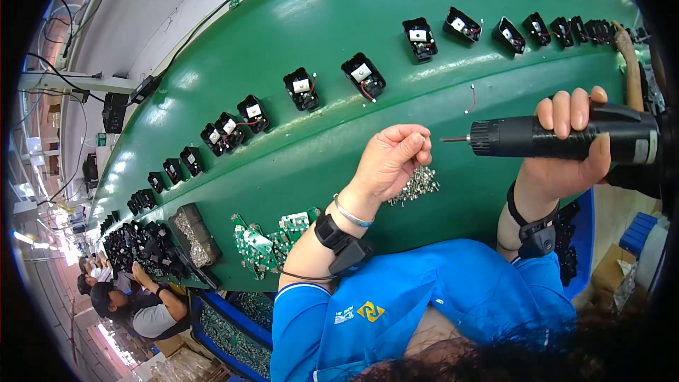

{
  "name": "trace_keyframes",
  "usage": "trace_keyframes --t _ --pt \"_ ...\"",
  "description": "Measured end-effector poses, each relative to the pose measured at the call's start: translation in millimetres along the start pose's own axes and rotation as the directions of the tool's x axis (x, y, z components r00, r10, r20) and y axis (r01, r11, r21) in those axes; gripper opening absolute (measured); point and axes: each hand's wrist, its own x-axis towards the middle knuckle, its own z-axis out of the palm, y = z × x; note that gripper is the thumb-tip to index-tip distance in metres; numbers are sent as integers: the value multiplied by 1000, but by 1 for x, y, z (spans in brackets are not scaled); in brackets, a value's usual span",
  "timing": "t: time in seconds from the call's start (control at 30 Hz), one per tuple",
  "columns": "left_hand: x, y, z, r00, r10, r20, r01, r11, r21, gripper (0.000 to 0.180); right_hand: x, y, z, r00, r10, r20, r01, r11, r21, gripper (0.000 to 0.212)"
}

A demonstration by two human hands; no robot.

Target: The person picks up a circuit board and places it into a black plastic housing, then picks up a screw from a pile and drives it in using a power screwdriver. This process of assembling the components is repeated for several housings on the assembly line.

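My right hand (559, 174) is wrapped round a black electric screwdriver (503, 138), held level with its bit pointing left. The bit's tip is a short gap away from my left hand (396, 159), whose thumb and fingertips are pinched together. Whatever small thing sits in that pinch is too small to make out. Just below the left hand lies a heap of small silvery screws (417, 185), partly covered by the hand. Beyond both hands stand black plastic housings (363, 76) with white blocks and thin wires inside.
Green circuit boards (272, 244) lie left of my left forearm, near a dark box of small metal parts (194, 235). A short red wire (472, 99) rests on the green table (339, 138). Co-workers sit at far left; another person's hand (624, 41) reaches in at far right. Blue bins (587, 240) flank me.
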Motion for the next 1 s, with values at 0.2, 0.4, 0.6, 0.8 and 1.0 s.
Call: trace_keyframes --t 0.2,0.4,0.6,0.8,1.0 --pt "6 -2 4 999 -1 37 5 996 -90 18 5 17 16 998 -57 1 57 997 -58 43" --pt "11 -3 5 999 -11 47 16 995 -101 19 8 15 7 993 -25 120 33 997 -67 46" --pt "11 -5 4 1000 12 16 -11 998 -67 19 6 16 8 992 -26 122 36 996 -77 46" --pt "12 -6 9 1000 20 -5 -19 986 163 21 6 12 6 981 -51 189 77 988 -131 47" --pt "32 29 6 849 425 314 -411 158 898 34 13 8 -9 981 -103 164 129 979 -155 45"
